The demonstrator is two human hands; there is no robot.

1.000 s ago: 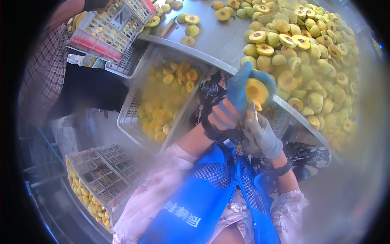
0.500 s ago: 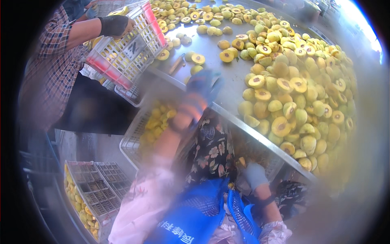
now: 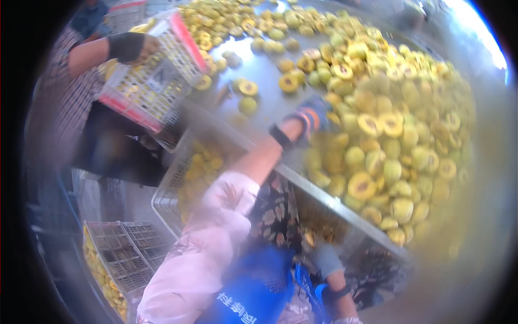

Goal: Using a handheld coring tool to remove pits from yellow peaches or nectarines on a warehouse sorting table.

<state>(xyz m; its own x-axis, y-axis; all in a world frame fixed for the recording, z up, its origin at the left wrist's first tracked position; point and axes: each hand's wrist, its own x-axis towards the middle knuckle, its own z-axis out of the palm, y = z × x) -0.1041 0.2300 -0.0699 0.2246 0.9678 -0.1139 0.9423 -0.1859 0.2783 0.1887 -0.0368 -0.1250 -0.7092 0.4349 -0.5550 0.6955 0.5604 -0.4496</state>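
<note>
Halved yellow-green fruit point(image 3: 388, 168) lies in a broad heap on the right of the steel table point(image 3: 267, 69), many cut faces turned up with brown centres showing. The left hand point(image 3: 315, 116), in a blue-grey glove with an orange band, is at the heap's left edge. Its fingers are blurred: they seem to lie against the nearest halves, but how far they are open, and whether they grip one, I cannot tell. The right hand point(image 3: 328, 261), in a grey glove, is low and near, below the table's edge, with a small orange-yellow piece point(image 3: 309, 239) just beyond its fingers; whether it has hold of that piece I cannot tell either.

The left arm stretches far forward and to the right across the table's edge, a dark band point(image 3: 281, 137) at the wrist. The right forearm is short in view, close to the blue vest point(image 3: 245, 289).

Left of the table's near edge, a pale crate point(image 3: 162, 208) holds yellow fruit. Farther left, a co-worker's dark-gloved hand point(image 3: 132, 47) is on a white crate point(image 3: 145, 81) with red edges, tilted and with fruit showing through its slots. Near left, a grey slotted crate point(image 3: 120, 255) stands with more yellow fruit along its left side. A few loose halves point(image 3: 248, 88) lie apart at the table's left.
</note>
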